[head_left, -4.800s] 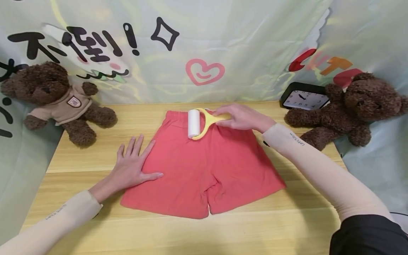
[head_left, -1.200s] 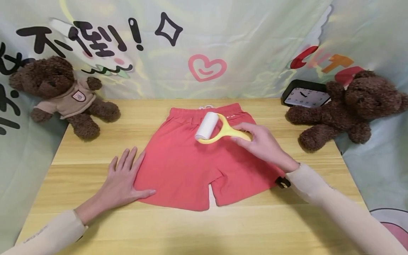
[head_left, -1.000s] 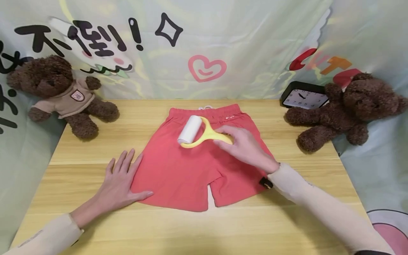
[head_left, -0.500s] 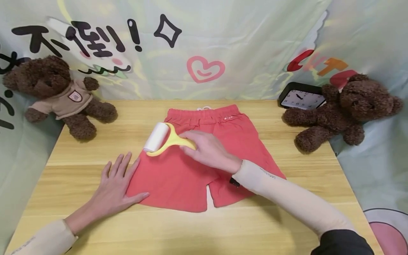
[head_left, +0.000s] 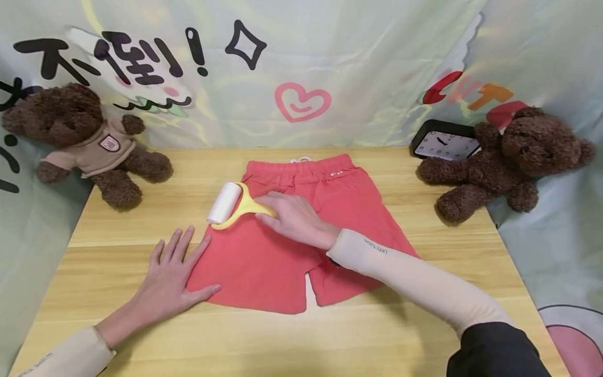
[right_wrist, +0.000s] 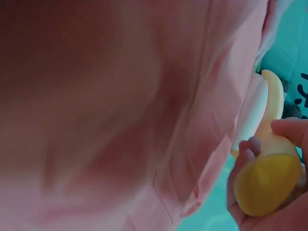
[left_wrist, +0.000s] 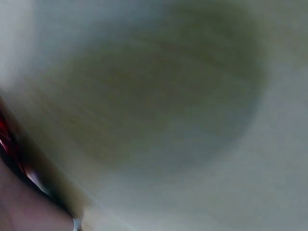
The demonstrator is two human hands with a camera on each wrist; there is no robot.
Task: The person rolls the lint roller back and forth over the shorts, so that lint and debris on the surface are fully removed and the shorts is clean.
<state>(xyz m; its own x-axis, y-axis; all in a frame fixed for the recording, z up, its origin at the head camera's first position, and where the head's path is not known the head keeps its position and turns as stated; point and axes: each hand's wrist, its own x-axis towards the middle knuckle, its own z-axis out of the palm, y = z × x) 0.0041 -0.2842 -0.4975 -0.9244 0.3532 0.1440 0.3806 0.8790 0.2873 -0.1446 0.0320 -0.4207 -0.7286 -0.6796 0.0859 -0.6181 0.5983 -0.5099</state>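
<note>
- At the far left a brown teddy bear (head_left: 70,139) in a beige top sat on the wooden table (head_left: 282,343), clear of the work.
- Next came the left hand (head_left: 167,280), fingers straight and spread, gripping nothing. The fingers lay along the side edge of the red shorts (head_left: 254,267), and the thumb reached over the leg near the hem. That was a sensible anchor; a firm, flat palm would likely stop the cloth from creeping. Its wrist view was too blurred to add much.
- The white roll (head_left: 223,203) of the lint roller lay at the left side edge of the shorts, below the waistband and just above the fingertips of the left hand. Whether its whole length touched cloth could not be told. Good practice there seemed to be light, even pressure, easing off at the edge so that the roll neither caught the table nor dragged the fabric.
- The shorts lay spread in the middle of the table, waistband away from the person, with creases under the waistband and near the crotch. Smoothing these first would probably give the roll better contact.
- The right hand (head_left: 297,220), above the shorts, had its fingers curled round the yellow handle (head_left: 249,207). A loose wrist and straight strokes would have suited that grip.
- Farther right stood a black-framed clock (head_left: 443,145), partly behind a second teddy bear (head_left: 494,167), both well apart from the roller.
</note>
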